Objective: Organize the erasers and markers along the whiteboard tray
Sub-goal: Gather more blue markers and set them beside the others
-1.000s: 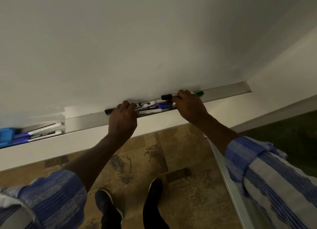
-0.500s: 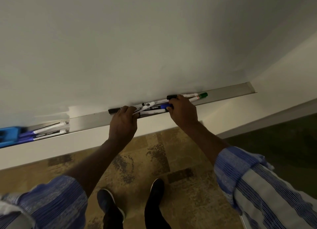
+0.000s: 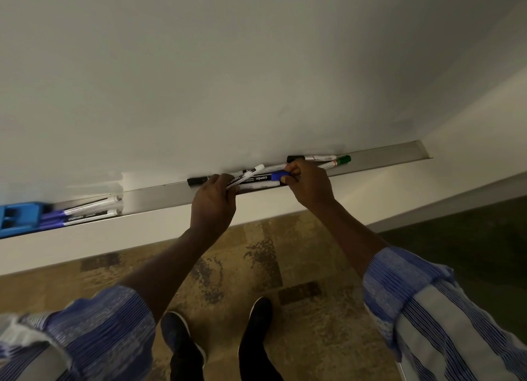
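A: Where are the hands?
B: Mid-frame at the tray (image 3: 159, 192). The left hand (image 3: 212, 204) grips a tilted white marker (image 3: 245, 176); the right hand (image 3: 310, 184) pinches the blue-capped marker (image 3: 266, 177).
A: And the eraser?
B: The blue eraser (image 3: 20, 218) lies far left, beside more markers (image 3: 88, 211).

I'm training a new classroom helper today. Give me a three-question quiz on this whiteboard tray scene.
1. True or false: the blue eraser lies at the tray's left end.
2. Which cap colour does the right hand pinch? A red, B blue, C green.
3. Fill in: the left hand holds a marker tilted ____ out of the tray.

Key: 1 true; 2 B; 3 up.
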`<state>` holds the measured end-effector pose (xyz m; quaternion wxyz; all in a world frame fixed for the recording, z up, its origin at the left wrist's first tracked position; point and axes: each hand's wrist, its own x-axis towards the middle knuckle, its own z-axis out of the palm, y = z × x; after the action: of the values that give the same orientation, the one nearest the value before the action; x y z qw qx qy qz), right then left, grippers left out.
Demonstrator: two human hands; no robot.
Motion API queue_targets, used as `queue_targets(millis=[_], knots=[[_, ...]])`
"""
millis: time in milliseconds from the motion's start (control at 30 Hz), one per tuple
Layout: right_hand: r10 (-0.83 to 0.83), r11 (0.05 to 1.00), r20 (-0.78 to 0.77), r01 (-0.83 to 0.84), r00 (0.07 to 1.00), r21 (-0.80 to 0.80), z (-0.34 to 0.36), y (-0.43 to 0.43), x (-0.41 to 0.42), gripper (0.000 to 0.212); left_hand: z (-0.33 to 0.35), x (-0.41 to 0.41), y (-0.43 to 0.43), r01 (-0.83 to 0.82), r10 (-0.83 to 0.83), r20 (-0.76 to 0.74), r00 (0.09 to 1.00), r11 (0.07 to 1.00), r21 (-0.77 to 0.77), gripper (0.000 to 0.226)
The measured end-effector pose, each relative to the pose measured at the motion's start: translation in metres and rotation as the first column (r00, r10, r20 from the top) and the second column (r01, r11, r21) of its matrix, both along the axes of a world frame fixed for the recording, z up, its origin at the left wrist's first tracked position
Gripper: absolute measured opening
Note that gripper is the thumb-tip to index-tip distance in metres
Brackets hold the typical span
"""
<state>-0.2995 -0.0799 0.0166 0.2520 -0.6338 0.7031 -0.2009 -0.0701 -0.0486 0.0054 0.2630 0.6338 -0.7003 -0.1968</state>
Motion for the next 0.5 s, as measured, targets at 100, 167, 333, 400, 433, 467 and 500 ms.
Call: queue_targets(millis=[100,167,333,400,433,467,500], knots=[[-0.083,0.997,0.201,0.08,0.976,0.022,0.0,0.003,-0.003,0.025,0.001,0.0,-0.001,0.007,-0.007,0.004,1.0,1.0,-0.002,0.014],[-0.137,0.991,0.319,0.133,0.938,0.032,0.002,0.006,-0.004,0.024,0.003,-0.001,-0.002,0.021,-0.021,0.021,1.0,1.0,-0.001,0.017],[-0.274,0.961,0.528,0.254,0.804,0.113,0.009,0.009,-0.016,0.025,0.005,-0.002,-0.007,0.053,-0.046,0.139,0.989,0.998,-0.044,0.019],[-0.313,0.947,0.591,0.289,0.743,0.139,0.011,0.011,-0.025,0.025,0.005,-0.001,-0.009,0.054,-0.043,0.191,0.981,0.997,-0.053,0.019],[-0.332,0.94,0.622,0.305,0.71,0.153,0.013,0.012,-0.03,0.024,0.006,-0.001,-0.01,0.056,-0.044,0.213,0.976,0.997,-0.053,0.02],[-0.348,0.933,0.651,0.317,0.675,0.171,0.014,0.013,-0.035,0.024,0.006,-0.002,-0.011,0.061,-0.047,0.234,0.971,0.997,-0.054,0.02],[-0.365,0.926,0.679,0.327,0.637,0.191,0.014,0.015,-0.039,0.023,0.006,-0.003,-0.012,0.07,-0.054,0.254,0.966,0.996,-0.055,0.019]])
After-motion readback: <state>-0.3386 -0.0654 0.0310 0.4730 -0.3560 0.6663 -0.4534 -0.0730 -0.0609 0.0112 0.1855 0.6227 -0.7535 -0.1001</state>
